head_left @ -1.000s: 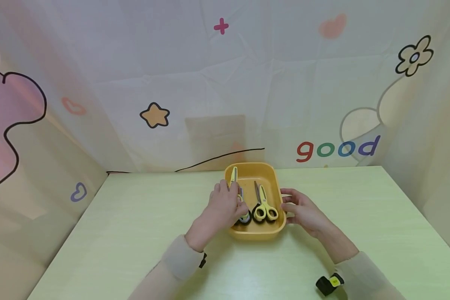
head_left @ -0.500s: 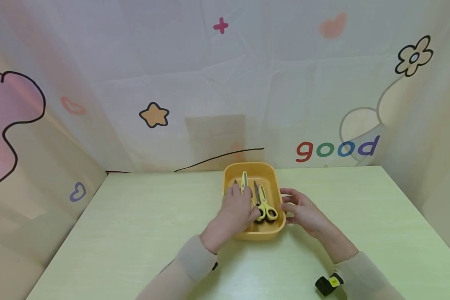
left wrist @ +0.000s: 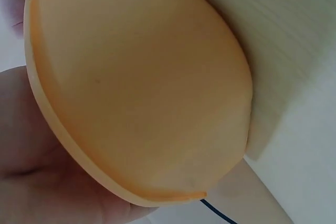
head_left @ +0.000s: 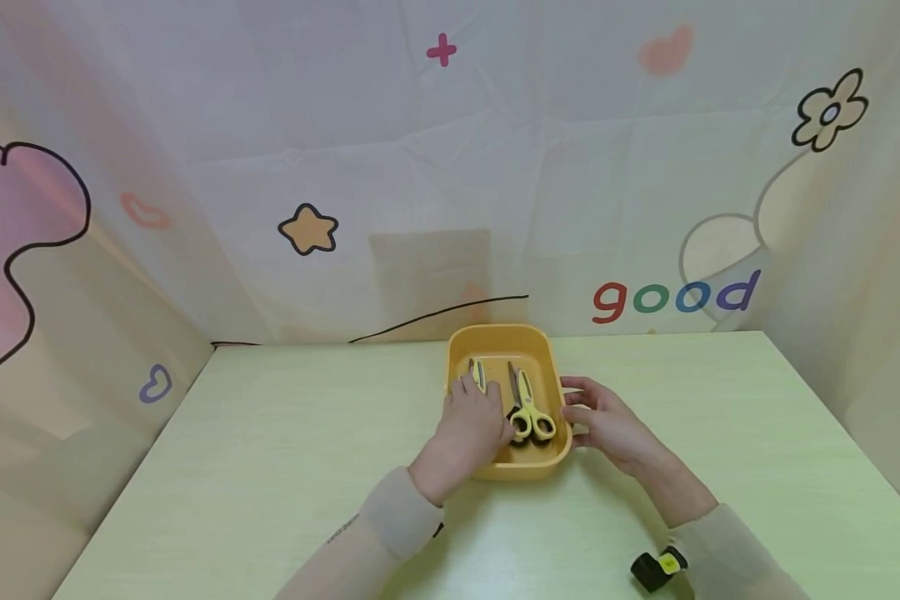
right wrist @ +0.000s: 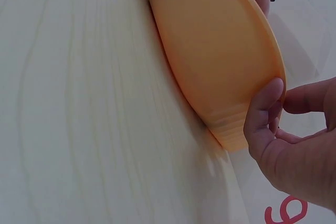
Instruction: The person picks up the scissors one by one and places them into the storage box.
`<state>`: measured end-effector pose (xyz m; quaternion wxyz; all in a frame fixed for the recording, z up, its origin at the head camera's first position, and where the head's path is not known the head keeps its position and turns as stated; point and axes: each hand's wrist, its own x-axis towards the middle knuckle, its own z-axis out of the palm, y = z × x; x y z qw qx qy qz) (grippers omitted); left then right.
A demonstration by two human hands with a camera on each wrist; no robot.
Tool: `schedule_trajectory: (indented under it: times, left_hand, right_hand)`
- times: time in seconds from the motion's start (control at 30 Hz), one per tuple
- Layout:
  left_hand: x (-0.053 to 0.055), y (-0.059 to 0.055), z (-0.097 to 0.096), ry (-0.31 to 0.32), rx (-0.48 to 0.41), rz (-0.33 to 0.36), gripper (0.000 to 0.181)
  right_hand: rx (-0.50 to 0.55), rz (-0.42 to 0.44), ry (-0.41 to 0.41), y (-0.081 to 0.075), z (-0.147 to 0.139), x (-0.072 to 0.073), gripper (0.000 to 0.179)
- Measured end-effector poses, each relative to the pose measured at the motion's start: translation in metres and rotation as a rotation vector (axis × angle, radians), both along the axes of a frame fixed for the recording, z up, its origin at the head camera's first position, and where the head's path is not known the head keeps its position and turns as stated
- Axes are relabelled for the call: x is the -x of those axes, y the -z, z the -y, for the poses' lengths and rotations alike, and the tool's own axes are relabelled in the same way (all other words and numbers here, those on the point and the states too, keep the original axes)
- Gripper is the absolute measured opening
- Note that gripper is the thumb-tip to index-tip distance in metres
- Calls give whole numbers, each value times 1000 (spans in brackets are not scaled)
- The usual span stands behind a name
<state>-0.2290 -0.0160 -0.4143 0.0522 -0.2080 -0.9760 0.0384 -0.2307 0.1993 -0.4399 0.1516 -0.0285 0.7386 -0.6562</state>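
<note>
Inside the yellow plastic tray (head_left: 519,472), my left hand (head_left: 468,421) is lowered over its left half, and the left wrist view shows the same tray's near outer wall (left wrist: 147,87). The hand grips a pair of pale yellow scissors (head_left: 479,373); only the blades show beyond the fingers, the handles being hidden. Beside it, in the right half, lies another pair of yellow scissors (head_left: 525,407) with dark-handled scissors (head_left: 513,382) partly under it. My right hand (head_left: 611,425) holds the tray's right rim, fingertips on the outer wall in the right wrist view.
The tray stands on a pale green wood-grain table (head_left: 307,433), close to its back edge. Behind it hangs a printed cloth (head_left: 450,167), with similar cloth at both sides. A black strapped device (head_left: 656,569) sits by the right sleeve.
My left hand has shifted right within the tray, carrying the yellow scissors, then lowered them slightly leftward beside a dark blade. The right hand and tray have stayed put.
</note>
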Motion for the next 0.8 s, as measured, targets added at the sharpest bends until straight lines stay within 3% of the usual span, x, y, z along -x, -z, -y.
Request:
schedule_trajectory:
  times: [0.2,0.37,0.6,0.8]
  left_hand:
    - [-3,-1,2,14,103,-75,37]
    - [-4,-1,5,37,84,-125,35]
    - [0,-4,9,56,-5,-26,46]
    - [3,-1,15,106,-99,-21,40]
  right_hand:
    - [-6,2,5,-1,0,1,56]
    - [-9,3,5,0,0,2,56]
    - [-7,5,13,-1,-1,1,55]
    - [-7,7,12,0,-2,2,56]
